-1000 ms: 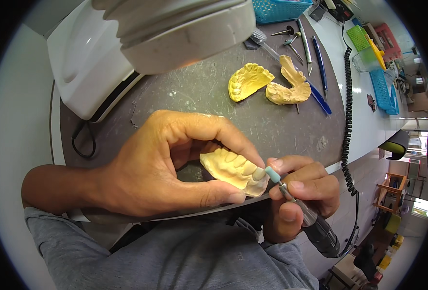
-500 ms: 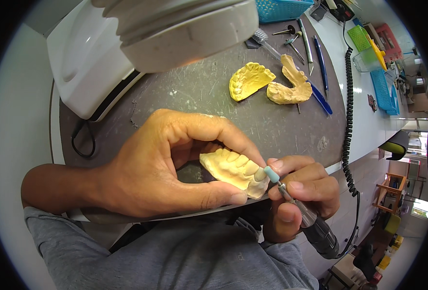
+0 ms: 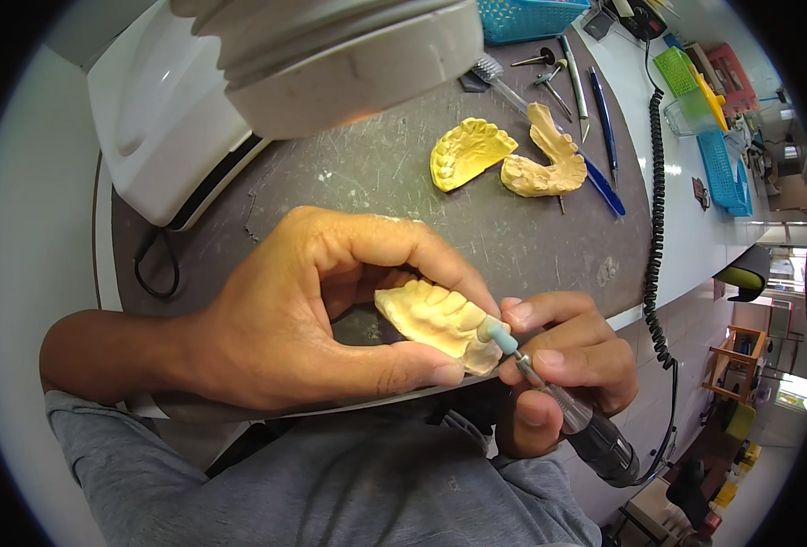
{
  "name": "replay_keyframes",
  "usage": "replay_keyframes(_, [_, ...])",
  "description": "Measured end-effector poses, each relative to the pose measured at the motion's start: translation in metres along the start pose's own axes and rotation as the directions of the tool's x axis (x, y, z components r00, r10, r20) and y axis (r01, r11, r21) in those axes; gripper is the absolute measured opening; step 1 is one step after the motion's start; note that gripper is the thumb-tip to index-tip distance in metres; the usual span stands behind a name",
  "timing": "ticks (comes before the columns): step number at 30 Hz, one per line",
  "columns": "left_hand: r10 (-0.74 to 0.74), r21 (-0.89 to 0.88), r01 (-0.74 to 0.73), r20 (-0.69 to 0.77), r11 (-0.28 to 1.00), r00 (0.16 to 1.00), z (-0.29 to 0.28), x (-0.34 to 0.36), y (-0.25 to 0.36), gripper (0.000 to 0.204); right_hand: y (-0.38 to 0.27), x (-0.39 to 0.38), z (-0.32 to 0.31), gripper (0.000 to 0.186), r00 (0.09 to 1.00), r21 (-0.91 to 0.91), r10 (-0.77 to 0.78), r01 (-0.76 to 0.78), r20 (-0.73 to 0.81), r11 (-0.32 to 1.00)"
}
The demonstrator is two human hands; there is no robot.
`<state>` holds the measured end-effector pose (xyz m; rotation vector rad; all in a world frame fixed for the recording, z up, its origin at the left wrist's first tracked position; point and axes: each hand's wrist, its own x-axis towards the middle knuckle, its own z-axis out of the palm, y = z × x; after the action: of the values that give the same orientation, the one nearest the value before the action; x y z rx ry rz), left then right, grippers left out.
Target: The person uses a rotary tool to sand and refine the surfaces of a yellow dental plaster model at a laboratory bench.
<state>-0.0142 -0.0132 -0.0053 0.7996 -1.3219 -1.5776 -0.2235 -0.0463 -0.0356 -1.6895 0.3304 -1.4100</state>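
Between thumb and index finger, my left hand point(image 3: 331, 310) grips a pale yellow plaster dental model point(image 3: 431, 319) with a row of teeth along it. My right hand point(image 3: 568, 365) is closed round a dental handpiece point(image 3: 590, 428), held like a pen. Its light-blue cylindrical grinding tip point(image 3: 500, 335) lies against the tooth at the model's right end; whether it spins cannot be seen. The right fingertips are close to the left index fingertip. Farther back on the mat lie a yellow dental model point(image 3: 470, 152) and a tan horseshoe-shaped one point(image 3: 544, 159).
A white hose nozzle point(image 3: 358, 73) overhangs the dark mat point(image 3: 331, 173), beside a white machine point(image 3: 175, 109). A brush point(image 3: 595, 182), a blue pen-like tool point(image 3: 606, 128) and a knife point(image 3: 575, 87) lie at the back right. A coiled black cord point(image 3: 659, 228) runs down the right side.
The handpiece has shifted slightly left, bringing its blue tip farther over the end tooth. My left hand and the model are almost unmoved.
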Motion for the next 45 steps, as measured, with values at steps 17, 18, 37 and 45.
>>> replay_keyframes(17, [-0.011,0.006,0.011,-0.005,1.000,1.000,-0.001,-0.001,0.000,0.034,0.003,0.000,0.003,0.026,0.999,0.008,-0.035,0.035,-0.003,0.999])
replay_keyframes(18, [-0.011,0.001,0.011,-0.007,1.000,1.000,-0.001,-0.001,0.000,0.034,0.003,-0.001,0.005,0.026,0.999,0.029,-0.006,0.008,-0.050,1.000])
replay_keyframes(37, [-0.013,0.011,0.013,-0.003,1.000,1.000,-0.001,-0.001,0.001,0.034,0.004,-0.002,0.004,0.025,0.997,0.052,-0.006,0.010,-0.071,0.999])
replay_keyframes(45, [0.002,0.006,-0.002,-0.009,1.000,1.000,-0.001,-0.001,-0.001,0.034,0.002,0.001,-0.001,0.024,1.000,0.024,-0.009,0.010,-0.020,1.000])
